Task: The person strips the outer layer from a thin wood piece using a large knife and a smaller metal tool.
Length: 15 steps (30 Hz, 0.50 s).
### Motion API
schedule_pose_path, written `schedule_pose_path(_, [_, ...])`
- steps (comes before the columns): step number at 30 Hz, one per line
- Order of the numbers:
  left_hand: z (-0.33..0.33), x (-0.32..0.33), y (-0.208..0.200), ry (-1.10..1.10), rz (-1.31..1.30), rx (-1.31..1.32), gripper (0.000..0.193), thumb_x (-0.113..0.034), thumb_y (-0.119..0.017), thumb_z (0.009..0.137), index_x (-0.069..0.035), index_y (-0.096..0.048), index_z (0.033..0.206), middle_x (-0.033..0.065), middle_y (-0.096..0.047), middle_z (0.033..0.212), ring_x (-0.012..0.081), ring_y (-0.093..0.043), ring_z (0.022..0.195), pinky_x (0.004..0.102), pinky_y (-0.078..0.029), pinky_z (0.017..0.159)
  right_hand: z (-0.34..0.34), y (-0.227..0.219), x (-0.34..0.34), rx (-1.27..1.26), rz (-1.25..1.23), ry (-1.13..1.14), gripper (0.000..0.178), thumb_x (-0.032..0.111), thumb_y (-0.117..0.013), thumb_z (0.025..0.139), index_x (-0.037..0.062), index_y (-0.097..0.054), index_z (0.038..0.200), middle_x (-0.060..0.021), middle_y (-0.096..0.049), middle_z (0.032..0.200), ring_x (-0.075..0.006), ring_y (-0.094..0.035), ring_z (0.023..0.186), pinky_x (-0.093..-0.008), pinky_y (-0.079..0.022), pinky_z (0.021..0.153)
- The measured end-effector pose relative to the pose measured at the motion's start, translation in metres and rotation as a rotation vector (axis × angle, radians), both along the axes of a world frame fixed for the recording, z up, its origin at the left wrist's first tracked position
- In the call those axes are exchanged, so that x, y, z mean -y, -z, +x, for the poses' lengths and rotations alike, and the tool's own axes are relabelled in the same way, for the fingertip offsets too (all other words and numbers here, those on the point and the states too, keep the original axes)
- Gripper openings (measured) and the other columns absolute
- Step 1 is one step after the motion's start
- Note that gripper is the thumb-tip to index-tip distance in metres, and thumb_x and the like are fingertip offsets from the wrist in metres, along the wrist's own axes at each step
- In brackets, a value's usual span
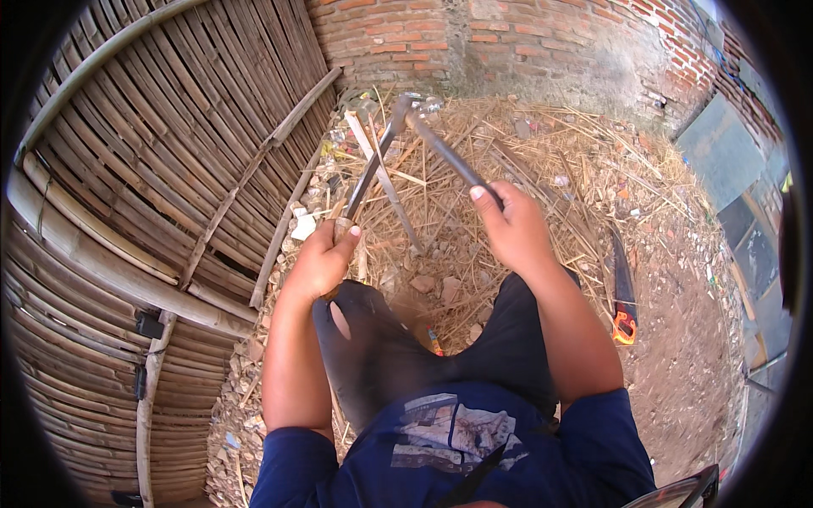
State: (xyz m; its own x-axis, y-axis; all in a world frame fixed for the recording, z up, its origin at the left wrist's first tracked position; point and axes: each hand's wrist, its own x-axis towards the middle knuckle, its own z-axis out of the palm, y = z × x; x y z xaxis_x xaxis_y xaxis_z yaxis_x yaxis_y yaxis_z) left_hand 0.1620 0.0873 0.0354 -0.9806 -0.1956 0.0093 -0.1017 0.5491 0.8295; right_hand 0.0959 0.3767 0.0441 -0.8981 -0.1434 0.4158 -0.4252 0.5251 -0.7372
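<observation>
My left hand (327,258) is closed round the short wooden handle of a machete (373,173). Its dark blade slants up and away to the right. In my right hand (513,222) is a dark rod-like tool (450,156) with a browner far end; whether it carries a head there I cannot make out. The far ends of the two tools meet or overlap in front of me, so I cannot tell whether they touch. A pale split strip (385,180) of wood or bamboo leans just right of the blade, above the straw-covered ground.
A handsaw (623,288) with an orange handle lies to my right. Along the left stands a bamboo slat wall (161,135); a brick wall (542,46) closes the far side. Straw and splinters (525,152) cover stony ground. Grey sheets (730,152) lean at the right.
</observation>
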Motion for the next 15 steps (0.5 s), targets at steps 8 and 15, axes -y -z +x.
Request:
schedule_pose_path(8, [-0.003,0.003,0.009,0.025,-0.037,0.016,0.035,-0.033,-0.060,0.100,0.001,-0.054,0.092,0.0036,-0.052,0.067,0.0134,-0.048,0.060,0.0330,-0.041,0.056,0.017,-0.017,0.008,-0.050,-0.008,-0.002,0.037,0.038,-0.060,0.098,0.0018,-0.065,0.094,-0.0120,-0.061,0.063,-0.0278,-0.061,0.054,-0.0417,-0.046,0.054])
schedule_pose_path(15, [-0.007,0.010,0.016,-0.026,0.026,0.042,0.041,-0.036,-0.061,0.099,0.003,-0.055,0.091,0.0065,-0.053,0.069,0.0166,-0.047,0.064,0.0365,-0.043,0.060,-0.008,0.047,0.010,0.248,0.376,-0.062,0.040,0.041,-0.058,0.097,0.0020,-0.067,0.095,-0.0185,-0.065,0.070,-0.0385,-0.066,0.070,-0.0483,-0.050,0.066])
